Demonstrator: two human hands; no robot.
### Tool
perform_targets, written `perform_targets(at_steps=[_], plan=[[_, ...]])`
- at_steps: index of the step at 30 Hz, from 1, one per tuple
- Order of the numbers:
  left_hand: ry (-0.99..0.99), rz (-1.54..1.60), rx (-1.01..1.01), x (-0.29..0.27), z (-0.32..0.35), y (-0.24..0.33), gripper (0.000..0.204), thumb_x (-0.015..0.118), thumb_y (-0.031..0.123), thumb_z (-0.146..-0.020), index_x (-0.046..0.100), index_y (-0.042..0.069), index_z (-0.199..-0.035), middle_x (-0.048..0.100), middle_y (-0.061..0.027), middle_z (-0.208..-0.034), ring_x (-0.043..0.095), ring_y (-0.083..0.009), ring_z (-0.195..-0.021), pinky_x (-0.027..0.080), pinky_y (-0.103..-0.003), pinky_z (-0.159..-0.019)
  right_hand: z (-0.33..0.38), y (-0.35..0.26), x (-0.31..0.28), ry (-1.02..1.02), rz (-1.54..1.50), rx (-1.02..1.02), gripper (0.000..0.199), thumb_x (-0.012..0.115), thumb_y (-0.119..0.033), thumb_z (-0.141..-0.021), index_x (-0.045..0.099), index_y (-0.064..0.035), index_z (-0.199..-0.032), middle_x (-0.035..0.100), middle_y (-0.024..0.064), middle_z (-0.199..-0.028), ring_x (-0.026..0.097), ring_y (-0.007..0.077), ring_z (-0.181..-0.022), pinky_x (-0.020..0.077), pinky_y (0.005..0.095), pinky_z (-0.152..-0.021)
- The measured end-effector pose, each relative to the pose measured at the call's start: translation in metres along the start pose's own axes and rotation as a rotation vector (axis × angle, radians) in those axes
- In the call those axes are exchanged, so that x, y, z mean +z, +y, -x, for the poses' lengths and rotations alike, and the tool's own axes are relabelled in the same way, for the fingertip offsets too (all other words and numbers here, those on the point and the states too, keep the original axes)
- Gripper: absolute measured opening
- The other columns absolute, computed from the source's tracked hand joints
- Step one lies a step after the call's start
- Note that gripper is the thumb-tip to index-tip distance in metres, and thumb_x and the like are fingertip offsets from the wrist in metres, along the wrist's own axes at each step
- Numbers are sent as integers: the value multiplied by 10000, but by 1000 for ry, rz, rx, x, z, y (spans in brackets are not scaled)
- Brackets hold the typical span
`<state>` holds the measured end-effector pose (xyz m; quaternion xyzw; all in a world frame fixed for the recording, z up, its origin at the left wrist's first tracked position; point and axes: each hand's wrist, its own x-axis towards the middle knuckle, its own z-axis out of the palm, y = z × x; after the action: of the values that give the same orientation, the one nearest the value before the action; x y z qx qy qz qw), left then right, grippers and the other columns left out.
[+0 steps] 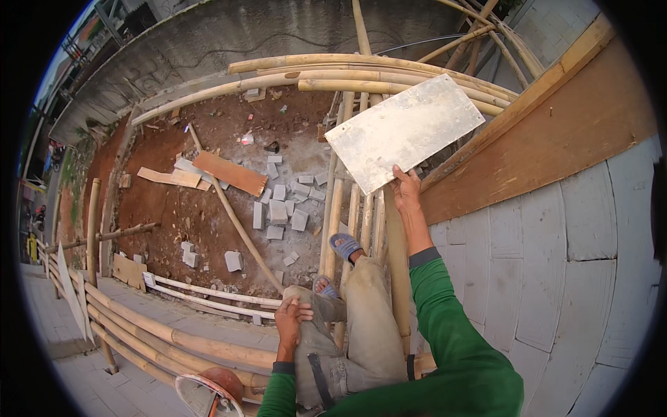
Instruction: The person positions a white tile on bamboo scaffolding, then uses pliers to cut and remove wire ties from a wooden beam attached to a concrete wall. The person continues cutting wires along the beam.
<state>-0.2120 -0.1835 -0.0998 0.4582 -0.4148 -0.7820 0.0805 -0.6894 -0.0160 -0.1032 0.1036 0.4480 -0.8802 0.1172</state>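
My right hand [408,189] grips the near edge of a pale, stained rectangular board [406,128], thumb on its upper face. The board is held out ahead of me, tilted, above the bamboo poles. My left hand [292,321] lies on my left knee with the fingers bent loosely over the trouser cloth; it holds nothing. Below me, my sandalled feet [345,247] stand on a row of bamboo poles [335,215].
Far below lies a dirt yard [167,215] with scattered grey blocks [278,212] and an orange-brown plank [231,173]. Bamboo rails [375,73] cross ahead. A block wall [542,243] and wooden board [549,156] stand to the right. An orange-rimmed bucket [221,381] sits at lower left.
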Motion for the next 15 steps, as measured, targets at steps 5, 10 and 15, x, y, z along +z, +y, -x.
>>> perform_targets(at_steps=[5,10,15], plan=[[149,-23,-135,12,0,16,321,584,206,-1098,605,-49,-1292,753,-217,-916,720,-247,-614,603,-336,-537,-210,-25,65,166,-88,-67,431,718,61,-967,560,6,-1364,668,145,-1286,676,313,-1175,564,542,-1014],[223,-110,-166,39,9,19,314,586,189,-1095,595,-56,-1292,753,-226,-929,734,-266,-647,623,-347,-571,-365,-45,104,275,-150,-13,447,649,52,-1012,501,14,-1431,628,191,-1354,652,352,-1198,586,567,-1032],[275,41,-327,70,12,25,340,574,197,-1093,597,-61,-1313,749,-216,-964,749,-276,-739,642,-361,-658,-386,-48,132,379,47,126,461,684,-127,-1045,510,20,-1445,626,195,-1389,668,365,-1214,612,520,-975]])
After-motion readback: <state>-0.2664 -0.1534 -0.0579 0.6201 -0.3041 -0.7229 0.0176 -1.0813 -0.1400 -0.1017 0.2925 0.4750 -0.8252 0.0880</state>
